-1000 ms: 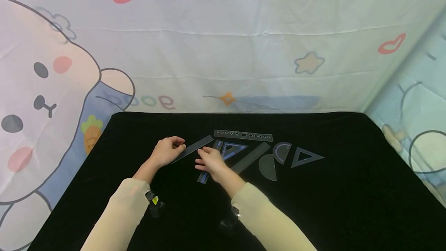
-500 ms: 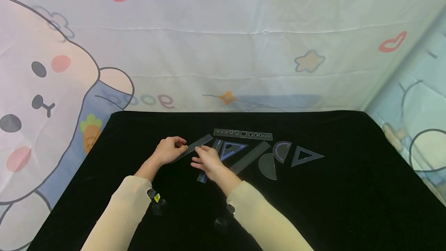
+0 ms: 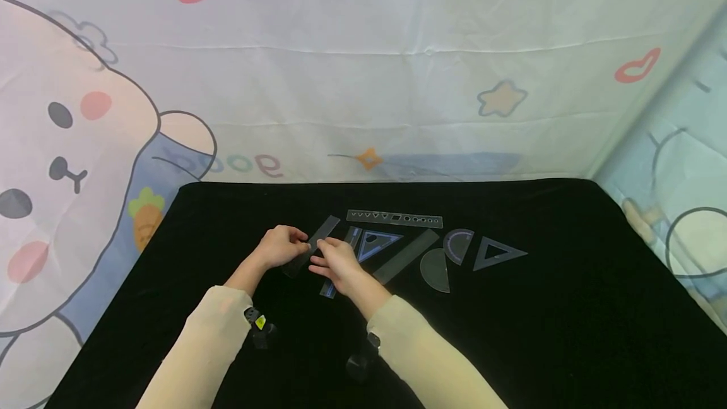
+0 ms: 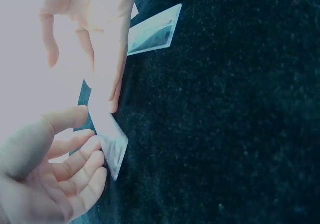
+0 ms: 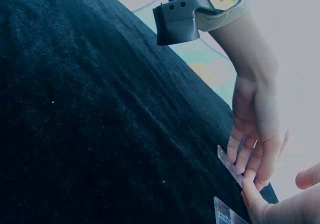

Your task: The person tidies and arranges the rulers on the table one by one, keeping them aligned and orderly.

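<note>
My left hand (image 3: pixel 279 246) pinches the edge of a clear ruler (image 3: pixel 325 229), which slants up to the right in the head view. In the left wrist view, the thumb and curled fingertips meet the ruler's (image 4: pixel 114 144) long side. My right hand (image 3: pixel 339 262) is just to the right, its fingers mostly straight. Seen from the left wrist, the right fingertips (image 4: pixel 114 103) come right to the ruler's surface, with the thumb apart. Under the right hand lies a blue-marked ruler (image 3: pixel 327 289), its middle hidden.
A stencil ruler (image 3: pixel 420 221) lies at the back of the black cloth (image 3: pixel 545 339). Nearer are a blue-edged set square (image 3: pixel 389 238) and a wide clear ruler (image 3: pixel 409 255). Two protractors (image 3: pixel 435 270) and another set square (image 3: pixel 482 261) lie farther right.
The clear ruler has turned to a steeper slant, its far end swinging left and its near end coming toward me. My left hand has shifted slightly right, the right hand slightly left.
</note>
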{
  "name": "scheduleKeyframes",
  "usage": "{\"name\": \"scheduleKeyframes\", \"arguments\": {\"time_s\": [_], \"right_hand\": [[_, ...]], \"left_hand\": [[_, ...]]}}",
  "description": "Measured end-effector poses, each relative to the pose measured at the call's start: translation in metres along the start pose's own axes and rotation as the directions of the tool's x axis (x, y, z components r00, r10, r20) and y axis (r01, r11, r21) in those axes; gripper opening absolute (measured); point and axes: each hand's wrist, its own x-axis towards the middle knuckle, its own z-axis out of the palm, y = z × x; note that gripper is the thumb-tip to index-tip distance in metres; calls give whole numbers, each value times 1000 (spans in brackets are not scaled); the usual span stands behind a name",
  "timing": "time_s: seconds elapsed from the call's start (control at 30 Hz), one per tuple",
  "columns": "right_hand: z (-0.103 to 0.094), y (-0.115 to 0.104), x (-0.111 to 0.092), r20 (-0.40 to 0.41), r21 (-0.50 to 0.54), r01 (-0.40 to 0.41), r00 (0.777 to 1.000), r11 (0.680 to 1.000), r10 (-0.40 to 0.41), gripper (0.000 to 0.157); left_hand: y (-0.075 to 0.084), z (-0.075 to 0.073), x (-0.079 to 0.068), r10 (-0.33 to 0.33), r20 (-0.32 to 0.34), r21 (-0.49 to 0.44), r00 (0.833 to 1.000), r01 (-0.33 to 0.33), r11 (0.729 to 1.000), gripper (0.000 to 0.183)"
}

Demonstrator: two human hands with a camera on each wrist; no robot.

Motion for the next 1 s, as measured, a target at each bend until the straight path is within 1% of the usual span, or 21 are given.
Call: {"name": "scheduleKeyframes", "arguments": {"time_s": [0.13,0.37,0.67,0.83,1.0], "right_hand": [[-1,0,0,-1,5,-4,1000,1000,4,54],[0,1,-1,2,11,-11,1000,1000,11,53],[0,0,-2,8,5,-14,1000,1000,14,53],[0,-1,-3,12,9,-24,1000,1000,24,52],[1,0,-4,22,15,-6,1000,1000,6,53]], "left_hand": [[0,2,0,-28,4,-24,1000,28,999,37],[3,5,-2,-74,-17,-77,997,72,994,35],[2,7,-2,-128,-11,-166,992,124,978,35],[2,6,-5,-115,-15,-209,993,110,972,34],[2,3,-11,-100,-27,-244,995,91,966,32]]}}
